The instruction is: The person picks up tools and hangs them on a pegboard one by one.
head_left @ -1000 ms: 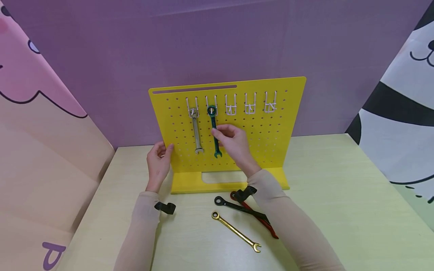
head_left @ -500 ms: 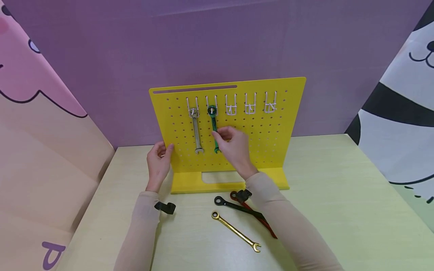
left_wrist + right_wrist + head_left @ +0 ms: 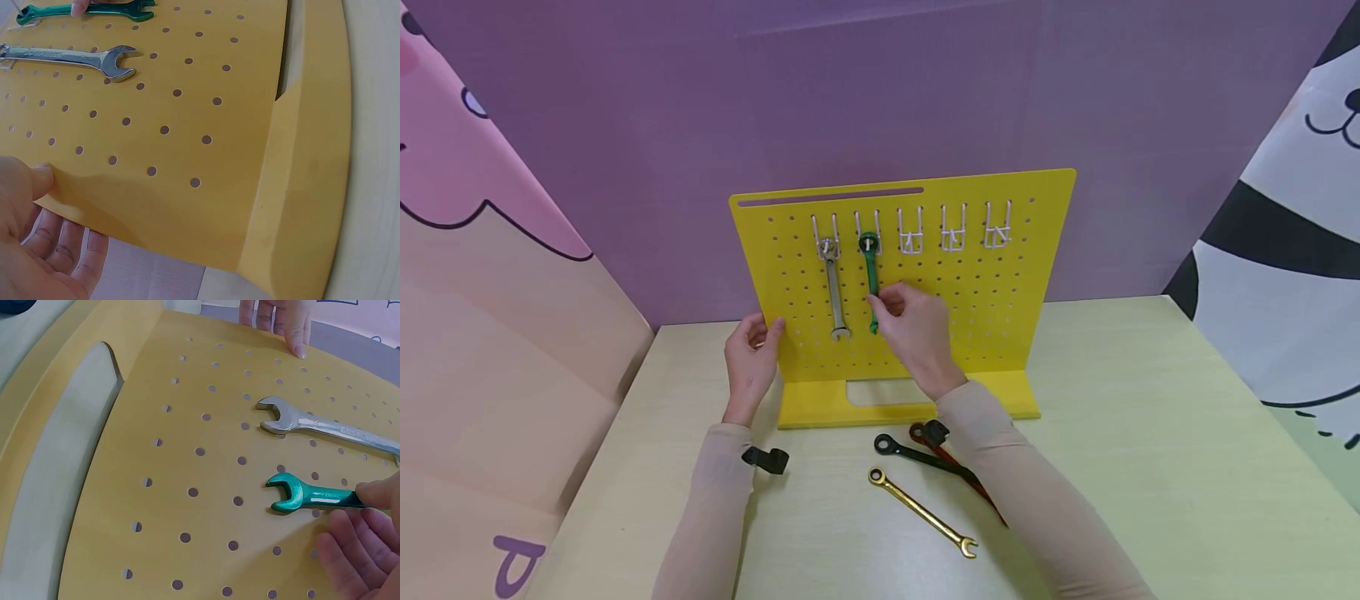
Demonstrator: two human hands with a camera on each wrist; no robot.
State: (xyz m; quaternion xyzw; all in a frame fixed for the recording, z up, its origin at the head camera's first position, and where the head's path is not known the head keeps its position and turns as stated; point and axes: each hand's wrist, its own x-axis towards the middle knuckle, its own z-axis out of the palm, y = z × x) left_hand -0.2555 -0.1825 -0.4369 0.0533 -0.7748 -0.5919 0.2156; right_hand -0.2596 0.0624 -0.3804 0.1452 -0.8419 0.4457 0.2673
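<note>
A yellow pegboard (image 3: 988, 312) stands upright on the table. My left hand (image 3: 751, 362) grips its left edge, thumb on the front and fingers behind, as the left wrist view (image 3: 37, 231) shows. A green combination wrench (image 3: 871, 268) hangs by its ring end on the second hook from the left. My right hand (image 3: 919, 329) pinches its shank between thumb and index finger; in the right wrist view the green wrench's open end (image 3: 290, 490) points away from the hand. Beside it, a silver combination wrench (image 3: 834, 292) hangs on the leftmost hook.
White wire hooks (image 3: 953, 237) to the right hold nothing. On the table before the board lie a gold wrench (image 3: 921, 510), a black wrench (image 3: 925, 457) and a red tool (image 3: 987, 497), partly hidden by the black wrench and my right sleeve. A purple wall (image 3: 880, 100) stands behind.
My right hand has slid slightly down the green wrench, whose lower end has turned and shifted a little left. My left hand has stayed on the board's edge.
</note>
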